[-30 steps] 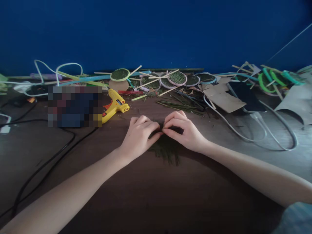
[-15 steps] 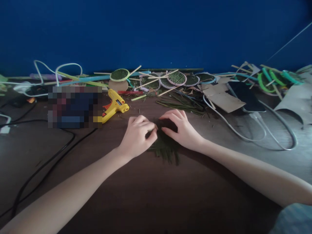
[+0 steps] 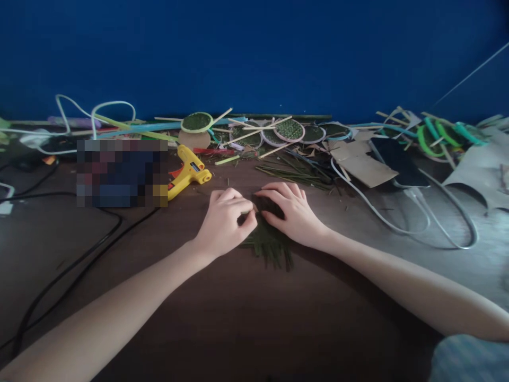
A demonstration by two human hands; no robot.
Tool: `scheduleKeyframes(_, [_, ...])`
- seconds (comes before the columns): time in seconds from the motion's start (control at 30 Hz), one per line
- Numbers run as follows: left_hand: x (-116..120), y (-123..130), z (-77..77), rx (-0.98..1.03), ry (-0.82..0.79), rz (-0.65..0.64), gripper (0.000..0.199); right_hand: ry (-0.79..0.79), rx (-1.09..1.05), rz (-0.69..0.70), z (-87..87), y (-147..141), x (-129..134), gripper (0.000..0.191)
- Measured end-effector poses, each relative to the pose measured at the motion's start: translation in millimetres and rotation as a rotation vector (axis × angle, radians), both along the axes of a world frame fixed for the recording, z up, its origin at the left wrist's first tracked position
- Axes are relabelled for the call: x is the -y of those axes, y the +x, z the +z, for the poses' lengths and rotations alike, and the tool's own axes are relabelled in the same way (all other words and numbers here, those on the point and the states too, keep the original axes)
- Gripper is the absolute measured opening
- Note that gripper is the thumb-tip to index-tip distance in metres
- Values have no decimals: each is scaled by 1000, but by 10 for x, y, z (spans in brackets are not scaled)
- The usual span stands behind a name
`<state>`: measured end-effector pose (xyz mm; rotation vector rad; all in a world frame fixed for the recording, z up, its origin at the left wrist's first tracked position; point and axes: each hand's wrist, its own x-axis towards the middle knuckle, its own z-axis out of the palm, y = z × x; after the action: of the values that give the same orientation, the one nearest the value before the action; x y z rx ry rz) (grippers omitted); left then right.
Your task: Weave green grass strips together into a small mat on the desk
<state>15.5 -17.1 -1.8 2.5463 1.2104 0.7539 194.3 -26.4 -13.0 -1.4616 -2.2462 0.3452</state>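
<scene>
Dark green leaf strips point(image 3: 274, 249) lie at the middle of the table, crossing one another like a woven mat, with loose ends sticking out towards me. My left hand point(image 3: 228, 220) is closed in a pinch at the left of the strips, thumb against fingertips near the weave. On the other side, my right hand point(image 3: 296, 212) rests over the right part with fingers curved and thumb apart, fingertips touching the strips. Both hands and their shadow hide much of the weave.
A yellow glue gun point(image 3: 189, 172) lies left of my hands beside a blurred-out object point(image 3: 123, 172). Behind are round woven green discs point(image 3: 289, 129), thin sticks and loose strips point(image 3: 292, 175). Cardboard point(image 3: 361, 159) and a phone point(image 3: 397, 162) with a white cable lie right; black cables run left.
My right hand has shifted slightly left, its fingertips reaching further over the strips. My left hand keeps its pinch in nearly the same place. The view has turned a little.
</scene>
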Motion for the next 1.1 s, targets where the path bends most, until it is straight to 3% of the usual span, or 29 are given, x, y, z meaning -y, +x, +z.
scheduleKeyframes(0.37, [6,-3,6,2,-23,0,18,-59,-38,-12,39,-34,-25,28])
scheduleKeyframes(0.57, [10,-8,22,5,-40,-3,17,-26,-148,57,65,10,-5,22])
scheduleKeyframes(1.1, [0,-22,1,-4,-18,-18,19,-36,-129,167,27,21,8,44])
